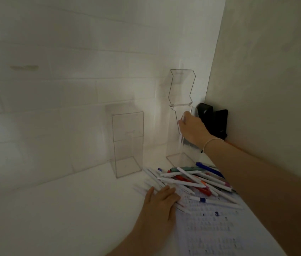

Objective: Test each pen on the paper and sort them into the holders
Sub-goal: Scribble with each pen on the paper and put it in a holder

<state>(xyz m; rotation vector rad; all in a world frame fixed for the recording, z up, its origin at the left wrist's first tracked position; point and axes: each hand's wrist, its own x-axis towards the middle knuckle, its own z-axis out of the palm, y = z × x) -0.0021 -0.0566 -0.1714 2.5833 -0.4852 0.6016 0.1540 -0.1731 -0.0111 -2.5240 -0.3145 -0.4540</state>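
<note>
Right hand (192,129) gripping pen (182,120), left hand (159,199) flat

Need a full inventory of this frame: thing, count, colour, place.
Clear acrylic rectangular holder: one, transparent, upright near the back wall, left of the other holder.
Clear acrylic angular holder: one, transparent, upright near the corner.
Pile of pens: many, mostly white, some red, blue, teal, on the white table before the holders.
Printed paper sheet: one, white with dark marks, bottom right, partly under the pens.
Black object: one, in the corner, kind unclear.
Thin bracelet: one, pale, right wrist.
Hands: left hand flat by the pile; right hand at the angular holder, contents blurred.
</note>
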